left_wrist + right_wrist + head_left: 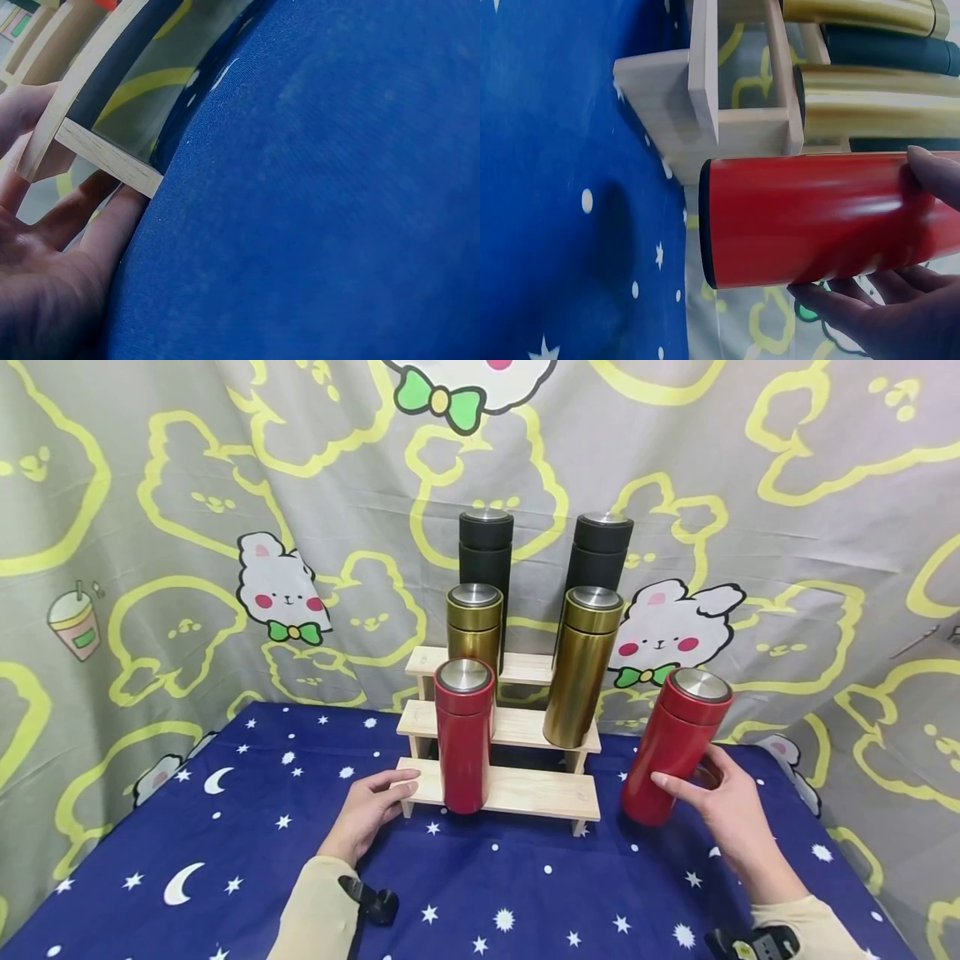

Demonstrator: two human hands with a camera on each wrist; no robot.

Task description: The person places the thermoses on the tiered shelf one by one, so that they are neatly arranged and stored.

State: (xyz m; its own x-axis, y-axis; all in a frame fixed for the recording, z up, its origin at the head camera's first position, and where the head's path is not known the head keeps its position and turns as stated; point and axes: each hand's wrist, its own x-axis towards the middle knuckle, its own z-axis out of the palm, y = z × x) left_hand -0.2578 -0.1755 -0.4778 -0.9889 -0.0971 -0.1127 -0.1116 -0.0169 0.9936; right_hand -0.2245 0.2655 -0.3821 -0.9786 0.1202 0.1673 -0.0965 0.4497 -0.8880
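My right hand (731,802) grips a red thermos (671,752) round its body and holds it off the cloth, tilted, right of a three-step wooden stand (540,789). In the right wrist view its dark base faces the stand. My left hand (367,810) holds the left end of the lowest step, thumb on top and fingers lower, beside the leg (112,157). Another red thermos (463,739) stands on that step, towards the left. Two gold thermoses, one left (474,618) and one right (581,672), occupy the middle step.
Two black thermoses, left (486,543) and right (600,547), stand on the top step behind the gold ones. A blue cloth (262,827) with white stars and moons covers the table. A grey curtain (360,510) with cartoon figures hangs behind and at the sides.
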